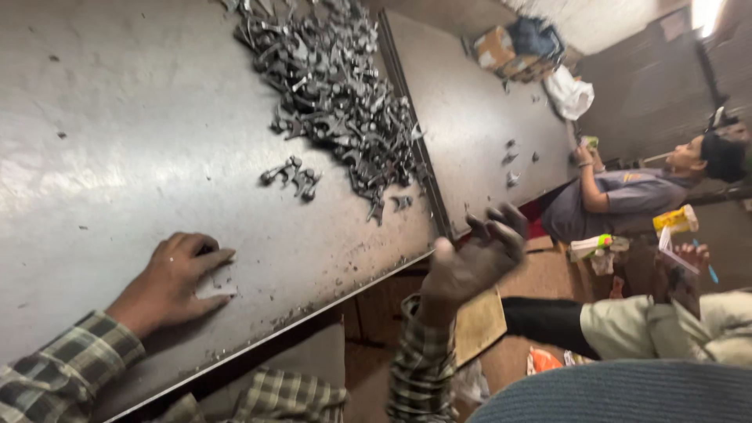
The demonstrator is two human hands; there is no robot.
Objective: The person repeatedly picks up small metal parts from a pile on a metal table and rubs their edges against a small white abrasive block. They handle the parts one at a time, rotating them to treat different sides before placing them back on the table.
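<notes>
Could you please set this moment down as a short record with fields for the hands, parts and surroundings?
Left hand: flat on the grey metal table, fingers over a small pale piece
Right hand: raised off the table edge, open, empty, grimy
Parts: heap of dark metal parts, a few loose ones beside it
Nearby: seated person at a second table

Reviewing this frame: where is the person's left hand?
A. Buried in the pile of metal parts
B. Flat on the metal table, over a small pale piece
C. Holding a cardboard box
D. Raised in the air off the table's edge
B: the left hand lies palm-down on the metal table, covering a small pale piece, apart from the pile of metal parts.
</notes>
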